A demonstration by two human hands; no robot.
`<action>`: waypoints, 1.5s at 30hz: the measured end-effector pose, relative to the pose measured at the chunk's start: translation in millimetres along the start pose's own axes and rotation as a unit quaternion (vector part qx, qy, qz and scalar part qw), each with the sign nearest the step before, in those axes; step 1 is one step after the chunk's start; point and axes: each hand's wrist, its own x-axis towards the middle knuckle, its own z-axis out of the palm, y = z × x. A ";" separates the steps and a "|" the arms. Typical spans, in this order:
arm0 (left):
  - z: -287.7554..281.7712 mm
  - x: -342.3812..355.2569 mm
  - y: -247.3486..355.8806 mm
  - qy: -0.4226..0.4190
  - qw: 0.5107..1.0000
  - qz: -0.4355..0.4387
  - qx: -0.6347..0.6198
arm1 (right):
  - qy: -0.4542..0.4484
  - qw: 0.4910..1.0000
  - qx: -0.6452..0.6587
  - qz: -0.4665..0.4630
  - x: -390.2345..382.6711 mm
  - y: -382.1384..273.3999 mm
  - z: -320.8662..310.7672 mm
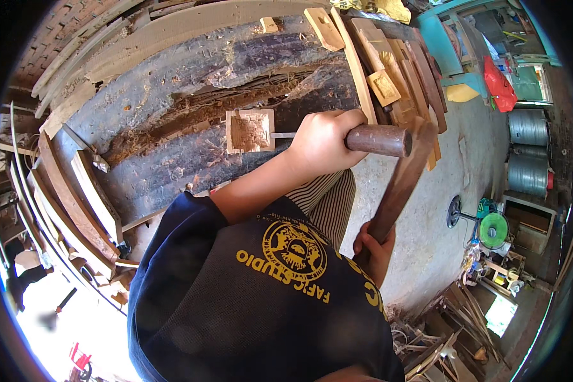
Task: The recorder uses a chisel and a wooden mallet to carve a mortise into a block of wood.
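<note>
My left hand (330, 141) is closed around the round brown wooden handle (382, 141) of a chisel. The chisel's narrow metal blade (282, 135) points left and meets the right wall of a small hollowed wooden block (250, 132). Chip marks roughen the block's hollow. Lower right, my right hand (377, 249) grips the near end of a long dark wooden mallet (399, 181). Its far end lies right by the butt of the chisel handle; whether they touch I cannot tell. The block rests on a dark, worn timber bench (191, 162).
Several wooden strips (420, 83) lie along the bench's right side, with a small hollowed piece (384, 87) on them. Another carved piece (325, 29) sits at the far edge. A hammer-like tool (95, 153) lies at left. A green fan (493, 230) stands on the right.
</note>
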 end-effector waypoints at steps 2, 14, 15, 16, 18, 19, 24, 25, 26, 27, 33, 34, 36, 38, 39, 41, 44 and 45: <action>-1.7 -2.0 -1.4 0.002 1.000 0.003 -0.005 | 0.030 0.999 -0.009 -0.038 -4.4 -14.7 -0.7; 7.7 -3.1 -6.4 0.001 1.000 0.016 -0.004 | 0.029 0.946 -0.159 -0.280 -24.4 -118.6 11.4; 7.7 -3.6 -7.9 0.009 1.000 0.007 -0.011 | -0.022 0.956 -0.233 -0.176 -24.0 -121.1 14.9; 6.9 -3.9 -9.3 0.012 1.000 0.006 -0.007 | -0.032 0.963 -0.263 -0.057 -24.4 -127.1 21.8; 3.9 -3.3 -10.2 0.028 1.000 0.009 -0.011 | -0.061 0.955 -0.280 -0.072 -19.1 -132.9 19.2; 1.2 -2.9 -9.8 0.031 0.999 0.007 -0.009 | -0.064 0.954 -0.273 -0.106 -17.3 -139.3 15.4; -6.9 1.0 -2.6 -0.012 0.998 -0.039 -0.048 | 0.079 0.910 -0.126 -0.387 -22.4 -159.6 37.0; -6.5 1.8 -2.9 -0.011 0.998 -0.038 -0.047 | 0.105 0.881 -0.127 -0.443 -19.1 -160.0 44.5; -9.0 -1.3 -7.7 0.023 0.998 -0.038 -0.048 | 0.086 0.886 -0.125 -0.438 -8.0 -155.0 35.7; -7.2 0.1 -8.0 0.044 0.997 -0.026 -0.064 | 0.041 0.913 -0.146 -0.378 -4.7 -149.2 20.9; -2.4 -6.5 -18.5 0.038 0.998 -0.018 -0.041 | -0.097 0.925 -0.357 -0.091 -1.1 -135.8 31.6; -3.6 -5.7 -19.6 0.040 0.998 -0.019 -0.041 | -0.081 0.941 -0.314 -0.097 -2.9 -140.2 31.3; -4.9 -3.5 -17.5 0.045 0.998 -0.026 -0.048 | -0.059 0.955 -0.272 -0.103 -12.8 -146.0 31.3; -6.6 -4.3 -14.9 0.043 0.998 -0.022 -0.042 | 0.005 0.944 -0.230 -0.239 -21.7 -147.9 34.0; -7.5 -4.2 -14.3 0.041 0.998 -0.017 -0.034 | 0.036 0.929 -0.206 -0.305 -24.9 -148.4 34.0; -6.8 -3.6 -14.8 0.040 0.999 -0.014 -0.030 | 0.046 0.917 -0.185 -0.350 -20.3 -144.6 31.8; -6.5 -2.7 -14.4 0.033 0.998 -0.025 -0.038 | -0.071 0.936 -0.227 -0.259 -7.2 -135.5 28.7; -7.1 -2.9 -14.9 0.030 0.997 -0.041 -0.049 | -0.074 0.932 -0.305 -0.183 -7.9 -136.4 30.1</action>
